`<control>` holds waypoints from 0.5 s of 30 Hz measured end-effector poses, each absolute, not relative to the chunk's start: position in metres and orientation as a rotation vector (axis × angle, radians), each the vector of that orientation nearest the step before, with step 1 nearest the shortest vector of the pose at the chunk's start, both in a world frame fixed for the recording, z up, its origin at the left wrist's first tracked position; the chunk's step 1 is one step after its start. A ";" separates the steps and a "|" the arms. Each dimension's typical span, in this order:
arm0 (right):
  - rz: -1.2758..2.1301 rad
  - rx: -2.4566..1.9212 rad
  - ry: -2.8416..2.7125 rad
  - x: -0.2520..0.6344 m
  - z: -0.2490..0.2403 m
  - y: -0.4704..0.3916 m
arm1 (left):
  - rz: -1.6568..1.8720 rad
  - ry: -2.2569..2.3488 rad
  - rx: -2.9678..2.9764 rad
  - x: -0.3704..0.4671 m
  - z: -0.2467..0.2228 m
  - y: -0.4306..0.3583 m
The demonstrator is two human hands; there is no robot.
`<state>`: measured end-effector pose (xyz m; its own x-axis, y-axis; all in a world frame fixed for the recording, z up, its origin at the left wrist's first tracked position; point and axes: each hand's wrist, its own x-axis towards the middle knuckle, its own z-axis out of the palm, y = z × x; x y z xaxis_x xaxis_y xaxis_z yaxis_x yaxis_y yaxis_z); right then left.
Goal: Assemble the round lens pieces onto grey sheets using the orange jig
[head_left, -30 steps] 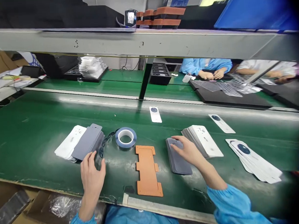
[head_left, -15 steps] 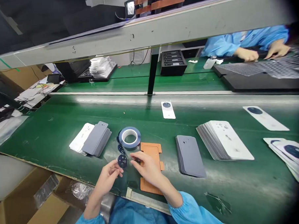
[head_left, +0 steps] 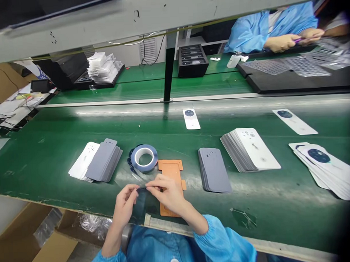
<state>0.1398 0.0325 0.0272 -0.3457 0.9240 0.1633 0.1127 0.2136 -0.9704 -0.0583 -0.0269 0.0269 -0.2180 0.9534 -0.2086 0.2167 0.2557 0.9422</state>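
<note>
My left hand (head_left: pixel 123 204) pinches one edge of a dark round sticker (head_left: pixel 141 189), which is seen nearly edge-on. The fingertips of my right hand (head_left: pixel 167 192) are closed on its opposite edge. Just beyond them lies a roll of blue film tape (head_left: pixel 154 157) with a white core, and more dark round stickers (head_left: pixel 131 160) trail at its left side on clear film. An orange flat fixture (head_left: pixel 172 167) lies partly under my right hand, which hides its middle.
To the left are stacked white and grey phone-shaped panels (head_left: pixel 105 161). Grey panels (head_left: pixel 215 171) and white panels (head_left: pixel 258 148) stand stacked at right. White panels bearing dark discs (head_left: pixel 327 167) lie farther right. A co-worker's hands (head_left: pixel 293 41) work across the divider beam.
My right hand has moved left and taken hold of the dark round sticker's free edge. The sticker has turned from face-on to nearly edge-on. The view has tilted downward.
</note>
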 end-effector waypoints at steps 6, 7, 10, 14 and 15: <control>1.542 -1.128 -1.492 0.199 0.039 0.050 | 1.332 2.330 1.474 -0.071 0.033 -0.025; 1.536 -1.174 -1.516 0.208 0.037 0.058 | 1.388 2.317 1.540 -0.066 0.035 -0.024; 1.513 -1.270 -1.619 0.226 0.029 0.079 | 1.300 1.990 1.473 -0.037 0.034 -0.015; 1.393 -1.368 -1.714 0.228 0.020 0.094 | 0.906 1.660 1.330 0.005 0.017 0.013; 1.369 -1.391 -1.725 0.227 0.019 0.095 | 0.881 1.658 1.339 0.011 0.013 0.020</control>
